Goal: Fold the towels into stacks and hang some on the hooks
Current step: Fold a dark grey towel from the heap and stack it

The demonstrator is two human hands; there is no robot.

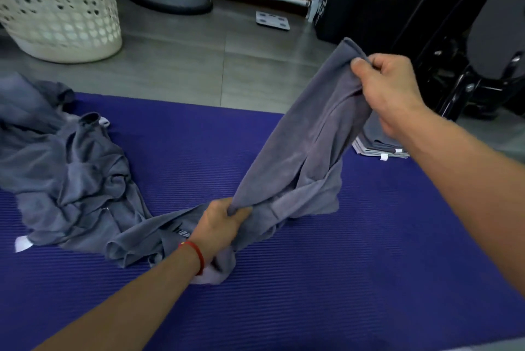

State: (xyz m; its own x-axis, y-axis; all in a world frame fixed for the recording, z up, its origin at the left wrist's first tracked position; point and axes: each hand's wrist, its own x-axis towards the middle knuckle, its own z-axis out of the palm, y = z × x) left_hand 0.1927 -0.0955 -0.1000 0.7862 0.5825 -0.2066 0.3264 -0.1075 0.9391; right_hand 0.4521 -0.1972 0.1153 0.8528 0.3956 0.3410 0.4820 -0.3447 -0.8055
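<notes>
A purple ribbed mat (312,279) covers the grey tiled floor, a cream laundry basket (59,6) behind it. The right hand (389,86) lifts one corner of a grey towel (301,146), fingers clamped on the cloth; the left hand (221,222) pinches its lower edge just above the mat. A rumpled towel pile (71,174) lies left, a folded stack (377,143) far right.

A towel pile (71,180) is lying at the mat's (284,293) left edge, folded towels (377,143) at its right edge, a basket (59,3) standing behind.
</notes>
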